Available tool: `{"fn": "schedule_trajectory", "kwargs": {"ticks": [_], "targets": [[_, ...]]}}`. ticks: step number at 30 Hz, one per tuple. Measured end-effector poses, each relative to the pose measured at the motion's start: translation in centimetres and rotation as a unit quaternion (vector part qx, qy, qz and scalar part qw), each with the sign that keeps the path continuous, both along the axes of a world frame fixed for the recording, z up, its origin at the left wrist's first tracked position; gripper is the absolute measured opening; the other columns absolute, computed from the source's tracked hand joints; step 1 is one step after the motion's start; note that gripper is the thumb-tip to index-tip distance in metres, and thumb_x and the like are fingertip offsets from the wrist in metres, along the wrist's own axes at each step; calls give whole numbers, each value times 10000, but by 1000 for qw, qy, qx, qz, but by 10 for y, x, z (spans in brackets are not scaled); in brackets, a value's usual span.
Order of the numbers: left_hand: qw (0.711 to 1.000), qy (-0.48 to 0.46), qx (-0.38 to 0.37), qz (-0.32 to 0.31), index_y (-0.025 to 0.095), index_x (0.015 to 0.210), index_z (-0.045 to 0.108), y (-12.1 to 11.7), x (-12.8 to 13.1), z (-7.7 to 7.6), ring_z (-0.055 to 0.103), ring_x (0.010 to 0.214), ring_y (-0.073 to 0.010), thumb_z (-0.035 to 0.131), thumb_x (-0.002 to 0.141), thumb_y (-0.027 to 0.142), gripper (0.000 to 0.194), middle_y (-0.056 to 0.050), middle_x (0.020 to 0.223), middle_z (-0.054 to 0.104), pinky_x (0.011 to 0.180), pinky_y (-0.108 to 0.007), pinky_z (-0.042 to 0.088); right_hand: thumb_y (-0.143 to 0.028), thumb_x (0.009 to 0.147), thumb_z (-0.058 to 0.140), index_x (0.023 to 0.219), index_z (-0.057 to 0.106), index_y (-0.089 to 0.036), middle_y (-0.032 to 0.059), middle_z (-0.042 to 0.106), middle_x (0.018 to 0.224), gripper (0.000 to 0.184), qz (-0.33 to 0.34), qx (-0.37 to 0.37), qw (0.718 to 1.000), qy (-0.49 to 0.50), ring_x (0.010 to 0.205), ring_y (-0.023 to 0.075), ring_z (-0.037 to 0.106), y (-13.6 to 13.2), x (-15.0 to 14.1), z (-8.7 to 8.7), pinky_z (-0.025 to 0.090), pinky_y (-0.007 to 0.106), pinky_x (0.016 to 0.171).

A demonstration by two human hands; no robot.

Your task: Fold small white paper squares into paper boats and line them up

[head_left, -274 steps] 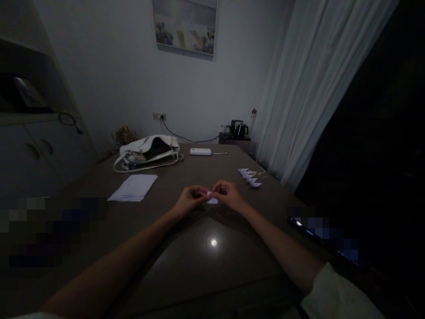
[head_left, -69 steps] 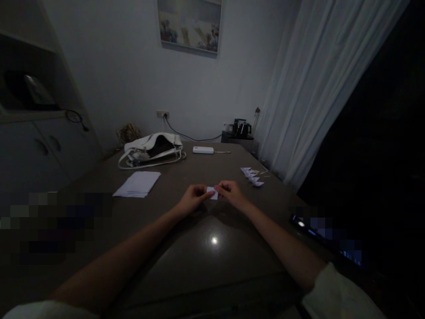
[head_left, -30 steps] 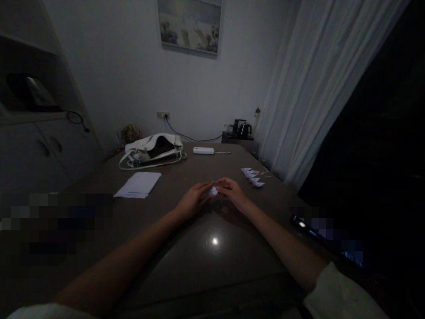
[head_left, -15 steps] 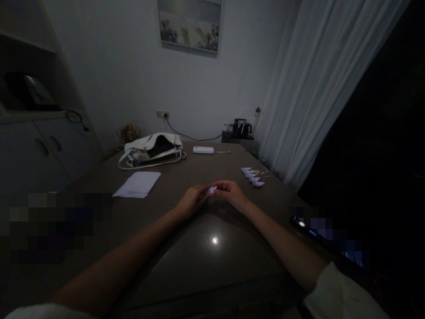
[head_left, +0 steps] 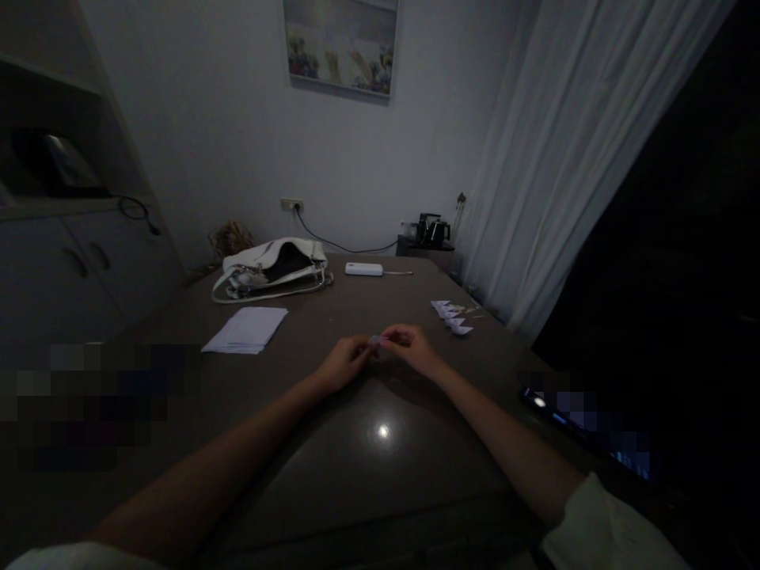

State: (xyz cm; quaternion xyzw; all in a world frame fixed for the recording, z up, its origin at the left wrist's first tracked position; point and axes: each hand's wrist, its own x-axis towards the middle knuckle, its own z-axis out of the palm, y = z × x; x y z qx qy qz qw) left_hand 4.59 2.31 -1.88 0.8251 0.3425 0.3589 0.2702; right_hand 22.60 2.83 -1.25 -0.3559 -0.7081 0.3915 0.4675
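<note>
A small piece of folded white paper (head_left: 376, 340) is pinched between my two hands above the middle of the table. My left hand (head_left: 345, 360) grips its left side with fingers closed. On its right side, my right hand (head_left: 411, 347) pinches it between thumb and fingertips. The fingers cover most of the paper, so its exact shape is hard to make out. Several folded white paper boats (head_left: 451, 317) stand in a row on the table, to the right of my hands. A stack of white paper sheets (head_left: 246, 329) lies to the left.
A white handbag (head_left: 273, 265) sits at the back left of the dark table (head_left: 332, 475). A white power bank (head_left: 364, 269) with a short cable lies at the far side. Along the right edge is a lit phone (head_left: 585, 431). Small scraps (head_left: 469, 309) lie beside the boats.
My fingers have shifted slightly on the small paper, and less of its white surface shows. Both hands stay at nearly the same spot. Nothing else on the table has moved.
</note>
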Motion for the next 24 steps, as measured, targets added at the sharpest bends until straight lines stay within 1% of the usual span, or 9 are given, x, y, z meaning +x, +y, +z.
{"fn": "schedule_trajectory", "kwargs": {"ticks": [2,5,9,13,17,19,22,24], "targets": [[999,-21,-47,-6,116,850,660,1,1,0,582,695,-179,414,842,414,386,-53,763,660,632,-242,418,-381,675,652,760,630,-141,27,645,720,255,-2,12,1000,-2,640,120,576,1,0,-1,441,246,631],[992,-76,-98,-13,109,892,664,3,1,0,586,708,-185,467,809,430,386,-53,775,669,631,-247,426,-376,673,657,760,624,-137,26,641,697,257,-6,-1,1000,12,598,111,567,2,0,-3,438,236,593],[978,-147,-150,-4,93,868,662,7,0,-3,588,693,-175,549,754,417,361,-62,763,668,639,-250,432,-376,634,689,781,637,-135,29,646,680,287,-18,-22,999,32,562,107,557,5,0,-4,437,236,568],[960,-193,-202,3,84,850,663,9,1,-4,584,647,-161,613,690,391,351,-61,724,664,614,-246,430,-377,648,676,838,647,-131,40,657,711,312,-13,-27,999,33,571,105,559,6,0,-5,439,233,570],[949,-209,-237,20,75,795,675,5,2,0,572,593,-149,650,632,354,324,-57,662,659,580,-237,419,-358,674,652,888,631,-131,32,652,722,313,14,-37,999,19,548,92,547,4,-1,-6,430,214,538],[944,-215,-249,27,70,791,680,3,2,4,566,576,-143,655,618,340,321,-58,650,658,566,-231,411,-337,682,643,903,620,-136,20,644,695,300,22,-46,998,22,527,87,540,3,-2,-6,426,207,519],[942,-216,-256,35,73,803,689,0,2,8,564,573,-142,650,612,322,316,-59,652,659,557,-227,405,-300,674,645,887,625,-142,2,625,624,266,18,-49,998,28,501,86,530,1,-2,-4,423,202,502],[943,-210,-256,36,77,820,694,-1,2,8,564,573,-144,640,618,315,317,-58,652,658,555,-228,404,-288,673,640,850,642,-141,4,623,611,230,13,-45,999,26,490,85,521,0,-1,-2,418,201,490]]}}
